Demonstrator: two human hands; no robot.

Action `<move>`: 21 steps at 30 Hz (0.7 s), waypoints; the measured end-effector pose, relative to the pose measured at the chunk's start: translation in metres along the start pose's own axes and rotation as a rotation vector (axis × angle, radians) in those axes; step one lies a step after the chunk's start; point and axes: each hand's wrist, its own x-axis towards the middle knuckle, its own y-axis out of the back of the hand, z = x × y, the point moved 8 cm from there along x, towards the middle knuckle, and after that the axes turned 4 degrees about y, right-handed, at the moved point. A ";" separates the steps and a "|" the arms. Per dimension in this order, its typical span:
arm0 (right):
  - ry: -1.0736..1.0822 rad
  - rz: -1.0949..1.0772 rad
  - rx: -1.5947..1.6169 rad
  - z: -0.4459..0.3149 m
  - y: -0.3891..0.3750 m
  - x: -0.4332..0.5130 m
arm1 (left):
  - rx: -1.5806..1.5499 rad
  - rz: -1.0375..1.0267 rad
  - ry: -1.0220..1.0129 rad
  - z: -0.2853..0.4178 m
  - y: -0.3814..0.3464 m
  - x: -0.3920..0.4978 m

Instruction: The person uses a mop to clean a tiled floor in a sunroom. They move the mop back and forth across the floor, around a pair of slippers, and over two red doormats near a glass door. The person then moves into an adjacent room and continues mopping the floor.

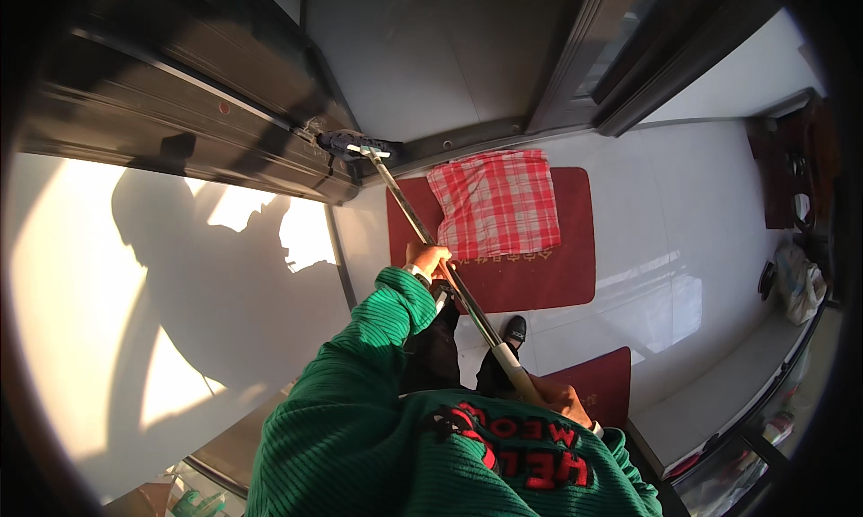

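A long metal mop pole [412,212] slants from my waist up and away to the left. My left hand [427,255] is closed around its middle, with a watch on the wrist. Near my waist my right hand [561,398] holds the pole's pale grip end, partly hidden by the green sweater [377,416]. At the far end, a white clip bar [368,151] is attached to a dark, bunched mop head [344,141]. The mop head sits against the corner where the dark door frame [276,139] meets the threshold [448,143].
A red mat [573,240] lies on the pale tiled floor [630,200], with a red-and-white checked cloth [499,203] on it. A second red mat [610,379] lies lower right. A plastic bag [797,281] rests by dark furniture [809,159]. My shadow falls on the left wall [61,247].
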 end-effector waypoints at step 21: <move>0.068 0.262 -0.092 0.071 0.059 -0.086 | 0.033 -0.214 0.071 -0.045 -0.080 -0.092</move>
